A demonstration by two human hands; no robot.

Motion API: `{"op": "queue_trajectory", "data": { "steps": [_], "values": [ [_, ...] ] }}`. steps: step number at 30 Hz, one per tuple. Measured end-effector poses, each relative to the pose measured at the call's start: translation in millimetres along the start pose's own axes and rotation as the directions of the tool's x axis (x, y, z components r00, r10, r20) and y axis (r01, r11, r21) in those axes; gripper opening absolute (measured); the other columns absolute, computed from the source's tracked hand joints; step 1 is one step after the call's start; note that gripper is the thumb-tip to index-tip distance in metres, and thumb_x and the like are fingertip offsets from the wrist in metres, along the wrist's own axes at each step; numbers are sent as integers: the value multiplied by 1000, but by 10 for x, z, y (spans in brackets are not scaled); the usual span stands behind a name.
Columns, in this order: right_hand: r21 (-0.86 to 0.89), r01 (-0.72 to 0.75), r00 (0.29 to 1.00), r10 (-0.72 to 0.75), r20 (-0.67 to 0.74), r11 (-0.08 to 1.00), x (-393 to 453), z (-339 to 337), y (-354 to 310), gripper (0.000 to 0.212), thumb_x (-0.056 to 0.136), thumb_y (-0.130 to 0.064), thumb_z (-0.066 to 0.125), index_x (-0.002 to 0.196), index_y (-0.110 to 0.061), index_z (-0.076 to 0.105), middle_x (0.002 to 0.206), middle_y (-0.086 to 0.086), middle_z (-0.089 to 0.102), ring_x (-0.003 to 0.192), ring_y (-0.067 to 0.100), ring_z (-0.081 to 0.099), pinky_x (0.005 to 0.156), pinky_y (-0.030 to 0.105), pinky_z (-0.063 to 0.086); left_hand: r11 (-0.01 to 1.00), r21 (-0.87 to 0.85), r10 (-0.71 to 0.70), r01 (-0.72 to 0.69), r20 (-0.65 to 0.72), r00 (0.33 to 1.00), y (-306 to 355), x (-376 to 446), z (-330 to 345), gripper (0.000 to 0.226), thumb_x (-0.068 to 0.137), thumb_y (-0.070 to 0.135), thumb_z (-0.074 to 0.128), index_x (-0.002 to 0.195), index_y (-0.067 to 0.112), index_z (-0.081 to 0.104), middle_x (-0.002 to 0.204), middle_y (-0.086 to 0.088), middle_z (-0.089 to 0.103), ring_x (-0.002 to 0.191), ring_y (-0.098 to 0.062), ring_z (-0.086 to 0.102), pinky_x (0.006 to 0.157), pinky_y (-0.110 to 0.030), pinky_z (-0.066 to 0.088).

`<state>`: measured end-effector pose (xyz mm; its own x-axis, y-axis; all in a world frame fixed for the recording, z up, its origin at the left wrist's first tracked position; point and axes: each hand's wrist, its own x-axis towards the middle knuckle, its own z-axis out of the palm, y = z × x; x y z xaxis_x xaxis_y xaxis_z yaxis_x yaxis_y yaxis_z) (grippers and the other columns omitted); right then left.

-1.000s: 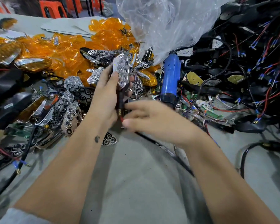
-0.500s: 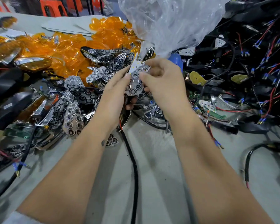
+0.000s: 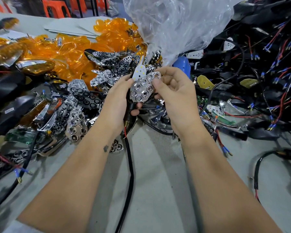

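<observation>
- Two bare hands meet above a grey worktable (image 3: 158,190), centre frame, both clamped on one chrome reflector plate (image 3: 142,89) w/ honeycomb cups.
- Left hand (image 3: 115,100): thumb on the plate's left edge, fingers curled underneath. It also grips a white LED board (image 3: 139,73), which sticks up just behind the plate's far-left corner.
- Right hand (image 3: 176,96): thumb & forefinger pinch the plate's right edge near its far corner. The other fingers are loosely curled behind.
- The plate is held off the table between the two hands, cupped face tilted toward the camera, just in front of the parts heaps.
- A black cable (image 3: 130,165) emerges from under the left palm & runs down the table to the near edge. A red wire (image 3: 125,132) w/ brass tip shows where it leaves the hand.
- Far left: heap of orange lenses (image 3: 71,52).
- Nearer, left of the left wrist: more chrome reflectors (image 3: 77,121), mixed w/ black housings (image 3: 12,106).
- Far centre: clear plastic bag (image 3: 171,22) rises above the hands. A blue tool (image 3: 181,62) pokes out just below it, beyond the right hand.
- Right: tangle of black wire harnesses (image 3: 259,64) w/ red leads & blue terminals, spreading to the frame's edge.
- Far bkgd, left: orange stools (image 3: 57,7), blurred.
</observation>
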<state>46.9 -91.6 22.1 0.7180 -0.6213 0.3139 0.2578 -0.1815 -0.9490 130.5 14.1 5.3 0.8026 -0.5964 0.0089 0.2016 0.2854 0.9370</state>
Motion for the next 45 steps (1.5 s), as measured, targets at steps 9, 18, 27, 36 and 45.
{"op": "queue_trajectory", "data": {
  "steps": [9, 18, 27, 36, 45],
  "values": [
    [144, -21, 965, 58, -256, 989, 53, -84, -43, 37, 89, 5, 42, 82, -28, 58, 72, -5, 61, 66, 12, 53, 65, 28, 43, 994, 91, 54, -54, 3, 999, -35, -36, 39, 21, 105, 16, 46, 110, 21, 66, 79, 1, 67, 47, -12, 50, 39, -18, 33],
    [-268, 92, 994, -107, -39, 959, -11, -78, -141, 13, 94, -17, 64, 97, -28, 69, 66, -9, 48, 59, 0, 42, 59, 9, 36, 921, 361, 118, -144, 94, 989, -4, -86, 45, 30, 102, 17, 52, 128, 23, 66, 84, 5, 68, 49, -11, 54, 39, -19, 38],
    [-264, 137, 980, -170, -104, 955, 0, -82, -135, 16, 85, -5, 72, 87, -21, 74, 78, -4, 62, 68, -6, 53, 68, 7, 38, 980, 198, 12, -30, 96, 995, -23, -40, 23, 40, 74, 20, 49, 110, 21, 67, 77, 1, 70, 60, -15, 63, 48, -24, 46],
    [148, -40, 993, 56, -105, 988, 21, -88, -136, 16, 88, 1, 68, 81, -13, 69, 67, -2, 67, 55, 1, 54, 57, 12, 43, 995, 96, 17, -32, 155, 988, 21, -47, 21, 28, 82, 7, 43, 102, 9, 63, 75, -7, 64, 54, -14, 56, 45, -22, 42],
    [392, -275, 957, 290, 23, 878, 20, -102, -64, 9, 94, -7, 63, 85, -7, 66, 44, -4, 45, 35, 6, 27, 37, 18, 20, 976, 198, 97, -94, -6, 995, -25, -57, 57, 17, 100, 12, 48, 105, 28, 51, 80, -2, 61, 46, -8, 49, 40, -19, 36]
  ]
}}
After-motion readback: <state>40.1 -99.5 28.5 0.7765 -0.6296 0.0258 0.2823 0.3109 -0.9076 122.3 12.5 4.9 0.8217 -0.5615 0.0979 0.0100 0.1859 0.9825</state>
